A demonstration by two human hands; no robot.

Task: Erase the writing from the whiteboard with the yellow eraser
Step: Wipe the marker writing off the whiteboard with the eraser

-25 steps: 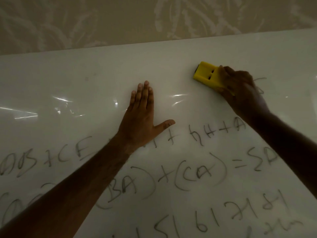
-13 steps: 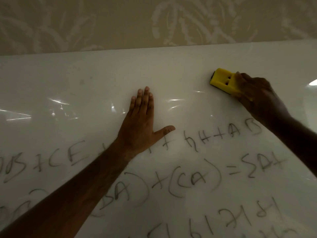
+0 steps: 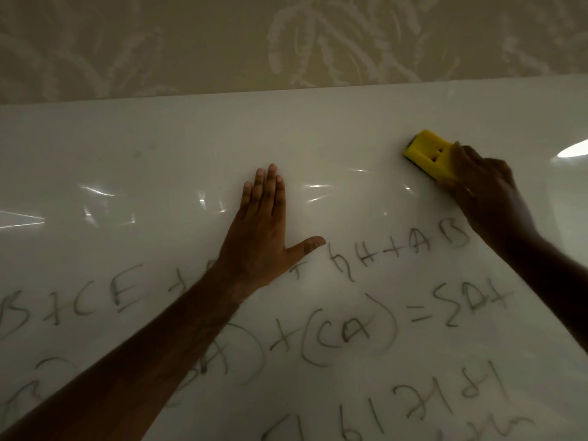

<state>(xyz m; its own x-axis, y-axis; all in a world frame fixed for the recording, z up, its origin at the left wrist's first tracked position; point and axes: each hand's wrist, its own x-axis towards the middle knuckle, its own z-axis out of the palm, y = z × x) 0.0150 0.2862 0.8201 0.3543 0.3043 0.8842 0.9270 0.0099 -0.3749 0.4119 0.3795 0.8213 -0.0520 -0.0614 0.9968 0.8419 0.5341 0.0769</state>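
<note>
A white whiteboard (image 3: 165, 144) fills most of the view. Dark handwritten letters and numbers (image 3: 346, 335) cover its lower half; the upper half is bare. My right hand (image 3: 486, 195) grips the yellow eraser (image 3: 428, 152) at the upper right and holds it against the board, above the letters "AB". The hand covers the eraser's near end. My left hand (image 3: 264, 230) lies flat on the board near the middle, fingers straight and together, thumb spread to the right.
Beyond the board's top edge lies a beige surface with a pale leaf pattern (image 3: 318, 39). Light glare (image 3: 572, 151) shows on the board at the far right.
My right hand has slid the eraser to the right along the upper board, wiping away marks that were beside it. The left hand stays flat in place.
</note>
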